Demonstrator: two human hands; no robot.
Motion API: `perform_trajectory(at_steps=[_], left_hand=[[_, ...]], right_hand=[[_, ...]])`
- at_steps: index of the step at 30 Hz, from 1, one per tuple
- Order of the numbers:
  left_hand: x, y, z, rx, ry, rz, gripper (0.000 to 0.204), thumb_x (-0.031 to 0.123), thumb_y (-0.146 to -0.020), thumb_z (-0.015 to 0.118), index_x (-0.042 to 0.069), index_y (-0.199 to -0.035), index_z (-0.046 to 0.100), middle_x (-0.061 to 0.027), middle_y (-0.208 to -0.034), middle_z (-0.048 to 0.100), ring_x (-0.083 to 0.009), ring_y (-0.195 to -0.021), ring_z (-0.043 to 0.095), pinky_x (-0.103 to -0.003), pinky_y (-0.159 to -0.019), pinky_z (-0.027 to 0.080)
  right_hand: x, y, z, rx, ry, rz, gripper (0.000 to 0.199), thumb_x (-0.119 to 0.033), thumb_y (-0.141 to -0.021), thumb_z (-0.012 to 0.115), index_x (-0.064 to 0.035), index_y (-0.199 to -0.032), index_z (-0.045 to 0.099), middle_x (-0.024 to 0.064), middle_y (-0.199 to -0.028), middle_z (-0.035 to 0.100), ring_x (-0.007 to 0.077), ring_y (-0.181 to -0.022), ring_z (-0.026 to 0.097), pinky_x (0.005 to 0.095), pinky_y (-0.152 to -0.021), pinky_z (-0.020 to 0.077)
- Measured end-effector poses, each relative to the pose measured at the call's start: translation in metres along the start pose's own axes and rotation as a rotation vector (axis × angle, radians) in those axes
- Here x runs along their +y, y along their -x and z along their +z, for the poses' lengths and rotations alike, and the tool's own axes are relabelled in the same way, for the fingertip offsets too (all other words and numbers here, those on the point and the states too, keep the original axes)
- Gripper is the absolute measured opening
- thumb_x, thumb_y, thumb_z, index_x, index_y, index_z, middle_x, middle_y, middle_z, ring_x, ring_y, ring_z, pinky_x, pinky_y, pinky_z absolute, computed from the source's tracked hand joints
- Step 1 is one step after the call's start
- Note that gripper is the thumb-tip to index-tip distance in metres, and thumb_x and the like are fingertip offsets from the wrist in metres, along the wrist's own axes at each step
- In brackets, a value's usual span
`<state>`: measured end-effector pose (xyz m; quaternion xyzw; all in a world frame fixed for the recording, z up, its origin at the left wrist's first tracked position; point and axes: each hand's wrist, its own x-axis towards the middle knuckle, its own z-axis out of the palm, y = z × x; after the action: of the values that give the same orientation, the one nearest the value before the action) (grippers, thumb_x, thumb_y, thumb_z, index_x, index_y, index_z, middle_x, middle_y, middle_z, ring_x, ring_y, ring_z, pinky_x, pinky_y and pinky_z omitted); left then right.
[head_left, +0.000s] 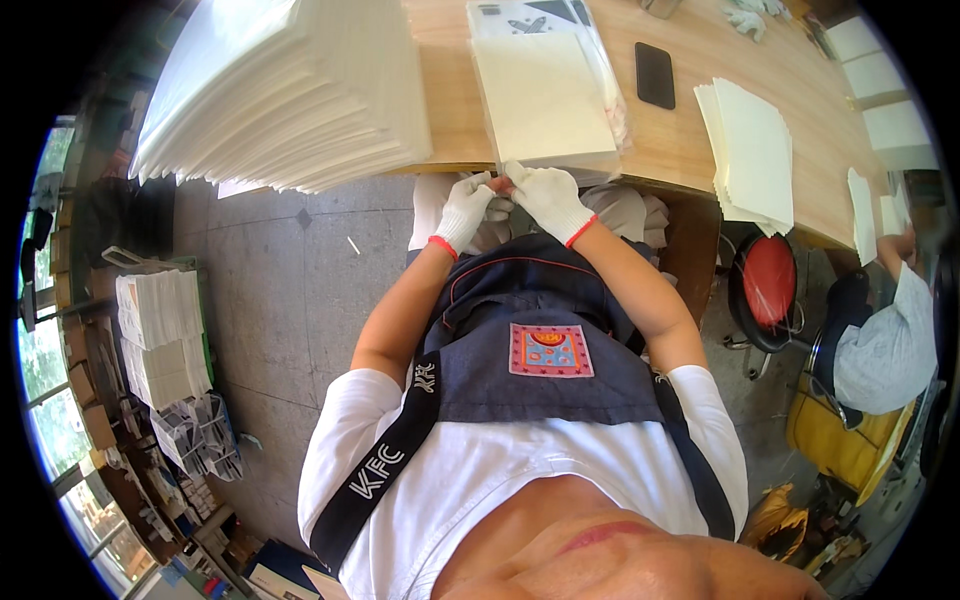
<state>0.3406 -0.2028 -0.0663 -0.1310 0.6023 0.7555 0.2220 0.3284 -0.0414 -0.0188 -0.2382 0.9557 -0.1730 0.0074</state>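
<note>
Both my hands wear white knit gloves with red cuffs and meet at the table's front edge, above my lap. My left hand (466,212) is closed, its fingertips pressed against those of my right hand. My right hand (548,200) is closed too, thumb and fingers pinched together, with some bare fingertips showing between the gloves. What they pinch, if anything, is too small to make out. Just beyond them lies a cream sheet stack (545,95) on clear plastic sleeves, whose near edge reaches my right hand. A printed sheet (530,18) shows at its far end.
A tall fanned stack of white sheets (290,90) overhangs the table (640,130) at left. At right lie a black phone (655,76) and a smaller paper pile (750,150). A red stool (768,280) and another person's sleeve (885,345) are farther right; bundled paper (160,335) stands left.
</note>
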Motion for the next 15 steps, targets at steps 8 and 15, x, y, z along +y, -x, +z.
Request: perform_trajectory(at_steps=[8,15], left_hand=[[0.006,0.016,-0.011,0.063,-0.117,0.053,0.02,0.019,-0.091,0.052,0.001,-0.096,0.056,-0.0058,-0.084,0.061,-0.0133,-0.067,0.061,-0.024,-0.059,0.05],[0.017,0.021,-0.018,0.313,-1.178,0.933,0.028,0.009,-0.072,0.061,0.012,-0.099,0.062,-0.0073,-0.103,0.06,-0.0265,-0.097,0.056,-0.036,-0.072,0.047]], right_hand=[[0.106,0.097,-0.001,0.461,-1.643,0.485,0.005,-0.004,-0.086,0.047,-0.007,-0.088,0.05,0.0055,-0.077,0.056,0.0148,-0.061,0.058,0.0235,-0.051,0.0471],[0.213,0.282,0.05,-0.286,-0.171,0.984,0.029,-0.02,-0.082,0.048,-0.006,-0.105,0.058,0.0186,-0.103,0.059,0.0317,-0.09,0.06,0.0379,-0.082,0.0463]])
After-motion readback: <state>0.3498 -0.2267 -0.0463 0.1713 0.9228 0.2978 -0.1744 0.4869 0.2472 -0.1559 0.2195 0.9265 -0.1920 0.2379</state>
